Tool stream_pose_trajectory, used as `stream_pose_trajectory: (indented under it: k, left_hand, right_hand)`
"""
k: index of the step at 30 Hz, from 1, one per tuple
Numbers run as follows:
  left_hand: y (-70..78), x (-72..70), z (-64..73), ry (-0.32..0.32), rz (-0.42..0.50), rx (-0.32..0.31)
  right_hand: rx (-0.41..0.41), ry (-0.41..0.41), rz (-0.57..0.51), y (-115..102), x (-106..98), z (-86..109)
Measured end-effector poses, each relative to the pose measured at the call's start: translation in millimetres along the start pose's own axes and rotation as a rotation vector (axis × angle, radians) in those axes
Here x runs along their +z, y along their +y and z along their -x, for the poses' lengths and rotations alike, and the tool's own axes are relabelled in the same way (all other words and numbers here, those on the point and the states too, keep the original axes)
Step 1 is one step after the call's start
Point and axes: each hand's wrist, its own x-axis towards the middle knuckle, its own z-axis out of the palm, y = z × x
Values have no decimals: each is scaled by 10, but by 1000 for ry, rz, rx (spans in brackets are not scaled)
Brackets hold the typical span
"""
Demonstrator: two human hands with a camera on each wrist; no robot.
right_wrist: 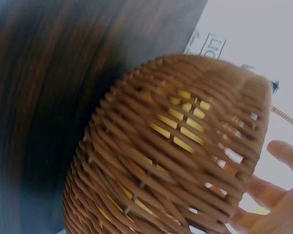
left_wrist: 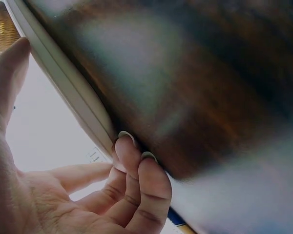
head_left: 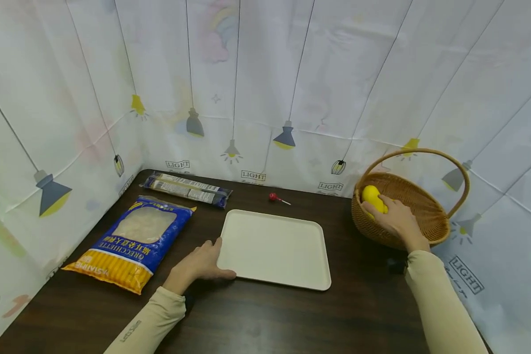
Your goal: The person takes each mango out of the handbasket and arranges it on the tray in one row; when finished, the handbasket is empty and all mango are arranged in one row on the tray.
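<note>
A cream rectangular tray (head_left: 272, 250) lies flat on the dark table. My left hand (head_left: 203, 263) holds it at the near left corner, thumb along the front edge and curled fingers (left_wrist: 154, 180) against the side rim (left_wrist: 83, 107). On the right, my right hand (head_left: 396, 219) reaches over the rim of a wicker basket (head_left: 418, 196). Its spread fingers overlap a yellow lemon-like fruit (head_left: 371, 195) inside the basket. Through the weave (right_wrist: 151, 161) in the right wrist view, more yellow shows, and the fingers (right_wrist: 285, 151) beyond the rim look fairly straight.
A blue and yellow pasta bag (head_left: 134, 241) lies left of the tray. Behind it is a long clear and dark-blue packet (head_left: 186, 189). A red lollipop (head_left: 273, 196) sits past the tray's far edge. The basket's tall handle (head_left: 462, 172) arches up beside the printed curtain (head_left: 265, 73).
</note>
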Motion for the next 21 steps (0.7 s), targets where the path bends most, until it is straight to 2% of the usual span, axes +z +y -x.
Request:
stream_pose_trajectory:
  k: [10,21]
  left_hand:
    - [9,-17,-23,6,6,6]
    - [-26,-13,-22,3,9,1]
  right_hand:
    - [-32,-142,43,194,-69,-195]
    - [-73,-208,37,241,-81,-327]
